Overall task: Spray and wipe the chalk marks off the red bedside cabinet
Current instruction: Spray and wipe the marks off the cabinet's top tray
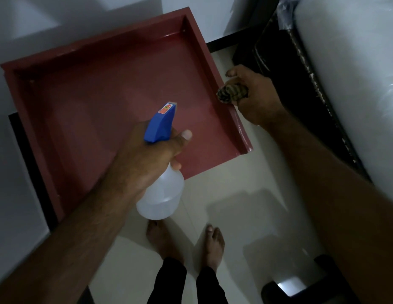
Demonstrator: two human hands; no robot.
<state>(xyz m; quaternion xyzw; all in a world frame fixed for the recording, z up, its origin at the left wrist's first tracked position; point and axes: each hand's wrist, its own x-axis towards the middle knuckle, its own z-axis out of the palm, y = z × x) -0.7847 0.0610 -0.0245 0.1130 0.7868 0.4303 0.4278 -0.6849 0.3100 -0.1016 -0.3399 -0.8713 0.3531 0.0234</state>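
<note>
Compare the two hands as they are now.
The left hand grips a spray bottle; the right hand holds a bunched striped cloth. The left hand is over the red cabinet; the right hand sits at its right rim. Both are curled round a cleaning tool.

A plastic-wrapped white mattress (349, 88) sits on a dark bed frame (276, 62) at the right, above pale floor tiles (246, 194).

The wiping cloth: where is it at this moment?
In the head view the cloth sits right of centre, bunched in the right hand at the right rim of the red cabinet, with the dark bed base just beyond.
</note>
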